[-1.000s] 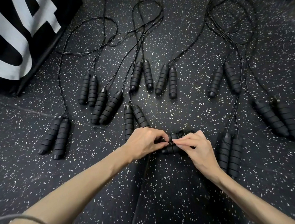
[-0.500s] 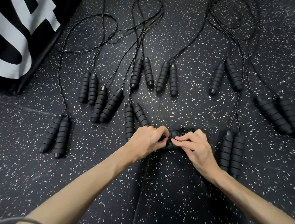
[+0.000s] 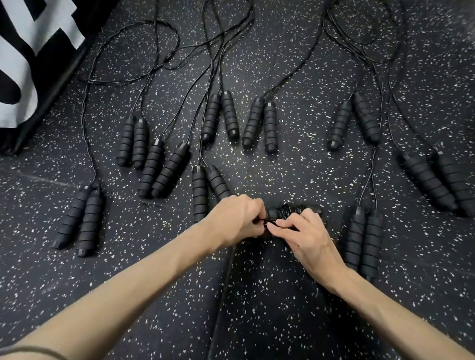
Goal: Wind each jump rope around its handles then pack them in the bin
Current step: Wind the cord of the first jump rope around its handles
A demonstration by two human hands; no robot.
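Pairs of black ribbed handles lying unwound on the speckled floor (image 3: 297, 303): eight, first at far left (image 3: 79, 220) | Wound handle bundle (image 3: 293, 212): one | Hands: two, left hand (image 3: 233, 220), right hand (image 3: 310, 236)
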